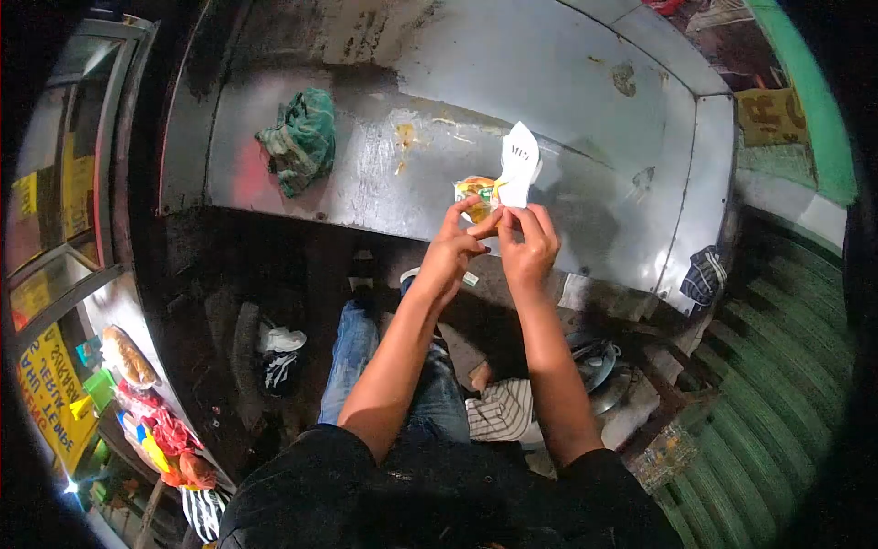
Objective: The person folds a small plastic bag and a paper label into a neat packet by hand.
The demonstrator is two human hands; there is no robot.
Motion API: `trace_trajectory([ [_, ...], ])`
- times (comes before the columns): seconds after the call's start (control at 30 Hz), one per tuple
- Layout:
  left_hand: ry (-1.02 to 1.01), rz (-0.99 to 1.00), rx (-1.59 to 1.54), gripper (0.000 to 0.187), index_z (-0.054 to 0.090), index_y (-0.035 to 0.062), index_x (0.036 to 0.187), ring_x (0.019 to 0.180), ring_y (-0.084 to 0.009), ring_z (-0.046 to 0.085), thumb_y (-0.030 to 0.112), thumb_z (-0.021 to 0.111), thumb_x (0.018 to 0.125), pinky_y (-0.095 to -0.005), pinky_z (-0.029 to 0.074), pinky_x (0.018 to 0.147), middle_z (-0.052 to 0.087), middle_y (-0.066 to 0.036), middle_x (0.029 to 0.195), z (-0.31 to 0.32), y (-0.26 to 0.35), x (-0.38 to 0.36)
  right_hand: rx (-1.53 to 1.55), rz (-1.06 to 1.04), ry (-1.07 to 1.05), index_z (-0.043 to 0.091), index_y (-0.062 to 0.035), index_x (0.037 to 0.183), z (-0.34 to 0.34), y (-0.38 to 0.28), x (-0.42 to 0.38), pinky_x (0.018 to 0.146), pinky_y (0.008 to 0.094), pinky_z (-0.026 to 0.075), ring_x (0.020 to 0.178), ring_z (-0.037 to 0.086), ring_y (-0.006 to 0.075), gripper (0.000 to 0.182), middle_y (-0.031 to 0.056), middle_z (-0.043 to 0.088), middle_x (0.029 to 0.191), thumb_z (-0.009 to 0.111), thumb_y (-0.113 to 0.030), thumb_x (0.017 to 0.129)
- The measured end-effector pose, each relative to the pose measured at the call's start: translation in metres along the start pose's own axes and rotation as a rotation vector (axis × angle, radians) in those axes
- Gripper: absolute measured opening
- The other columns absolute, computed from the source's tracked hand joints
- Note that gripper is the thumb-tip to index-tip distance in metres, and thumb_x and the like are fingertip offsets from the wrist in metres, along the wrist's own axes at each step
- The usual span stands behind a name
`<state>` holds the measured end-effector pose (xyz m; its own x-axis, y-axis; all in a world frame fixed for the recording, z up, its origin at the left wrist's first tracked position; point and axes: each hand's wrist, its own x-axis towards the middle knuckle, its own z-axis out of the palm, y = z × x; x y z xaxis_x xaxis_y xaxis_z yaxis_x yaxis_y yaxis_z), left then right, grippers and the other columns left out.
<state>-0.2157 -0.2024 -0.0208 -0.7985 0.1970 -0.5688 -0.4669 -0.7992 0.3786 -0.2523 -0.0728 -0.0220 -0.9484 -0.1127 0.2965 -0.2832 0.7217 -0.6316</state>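
nearest, the person's black sleeves (311, 467) lead to two bare forearms stretched over a pair of faded blue jeans (352, 352). a cream cloth with dark stripes (501, 410) lies low down between the forearms, beside the jeans.

farther out, both hands meet over the near edge of a grey, stained metal counter (384, 165). the right hand (530, 252) has its fingers closed on the lower end of a white, pointed paper piece with dark lettering (519, 165), which reaches away over the counter. the left hand (448, 256) has some fingers extended at a small, shiny orange, yellow and green packet (476, 190), their tips close to the right hand's; whether they grip it, i cannot tell. the packet is just left of the paper piece.

to the left, a crumpled green cloth (306, 137) lies on the counter. a dark striped cloth (704, 274) hangs at the counter's right corner.
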Motion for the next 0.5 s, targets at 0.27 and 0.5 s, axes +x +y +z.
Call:
trace_trajectory([
  [0.27, 0.002, -0.049, 0.059, 0.065, 0.030, 0.0076, 0.136, 0.114, -0.0277, 0.054, 0.000, 0.045, 0.074, -0.0347, 0.041, 0.093, 0.057, -0.017, 0.127, -0.003, 0.007, 0.005, -0.016, 0.045, -0.074, 0.058, -0.0008, 0.084, 0.000, -0.002, 0.003, 0.056, 0.0357, 0.052, 0.064, 0.063, 0.0277, 0.015, 0.0113, 0.059, 0.079, 0.067, 0.003, 0.073],
  [0.5, 0.004, -0.113, 0.010, 0.055, 0.038, 0.0095, 0.133, 0.110, -0.0253, 0.056, 0.004, 0.046, 0.079, -0.0388, 0.043, 0.092, 0.059, -0.016, 0.125, -0.013, 0.018, 0.010, 0.056, 0.115, -0.067, 0.056, -0.0006, 0.081, 0.008, 0.006, 0.009, 0.053, 0.0342, 0.050, 0.060, 0.062, 0.0272, 0.017, 0.0125, 0.056, 0.076, 0.068, 0.002, 0.069],
])
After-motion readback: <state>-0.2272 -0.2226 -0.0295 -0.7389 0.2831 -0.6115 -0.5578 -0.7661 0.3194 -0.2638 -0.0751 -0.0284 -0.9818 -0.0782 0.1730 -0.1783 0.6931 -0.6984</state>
